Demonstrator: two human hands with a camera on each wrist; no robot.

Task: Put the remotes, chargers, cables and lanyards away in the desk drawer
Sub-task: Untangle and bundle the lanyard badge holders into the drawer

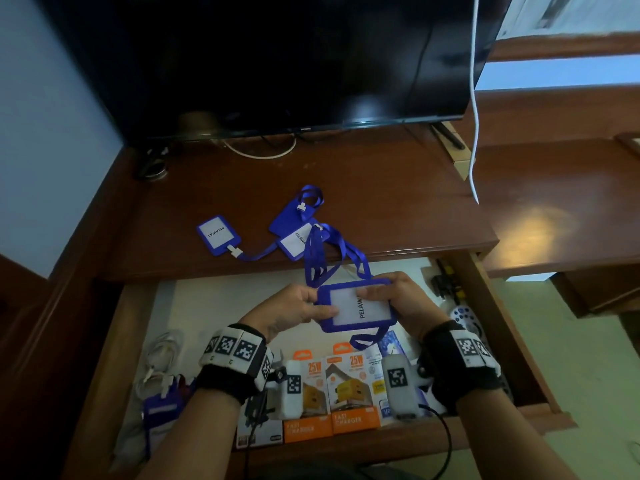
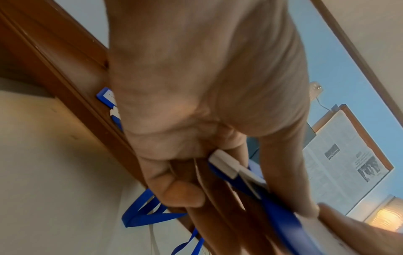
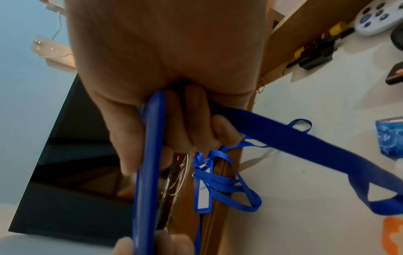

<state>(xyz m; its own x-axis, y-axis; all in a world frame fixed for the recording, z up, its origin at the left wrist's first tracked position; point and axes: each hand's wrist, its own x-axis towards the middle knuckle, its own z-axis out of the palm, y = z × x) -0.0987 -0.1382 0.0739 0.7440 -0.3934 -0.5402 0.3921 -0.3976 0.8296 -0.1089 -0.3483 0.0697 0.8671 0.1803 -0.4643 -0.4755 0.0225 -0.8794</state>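
Head view showed the tabletop (image 1: 381, 188) stretching beyond both hands, with the open drawer (image 1: 498, 327) pulled out directly beneath them, presumably so that whatever they carried could be lowered straight in. Far behind the hands stood a dark television (image 1: 277, 57).

Below the wrists, toward the person, the drawer already held orange charger boxes (image 1: 329, 396), and coiled white cables (image 1: 159, 355) lay under the left forearm; a pale round-buttoned remote (image 1: 464, 315) sat just past the right wrist.

Ahead of the hands, three more blue badge holders (image 1: 219, 235) lay on the tabletop, not yet stored.

The left hand (image 1: 294, 310) and right hand (image 1: 405, 303) each pinched one short end of a blue badge holder (image 1: 353, 306), thumbs on its face and fingers (image 3: 187, 120) curled beneath, keeping it level above the drawer. Holding it from both ends probably steadied the card while its strap was gathered.

Its blue lanyard strap (image 1: 332, 261) ran from the held card up over the tabletop edge, near the badges lying there, and another loop hung below the card. That trailing strap seemed the reason the card was not yet set down.
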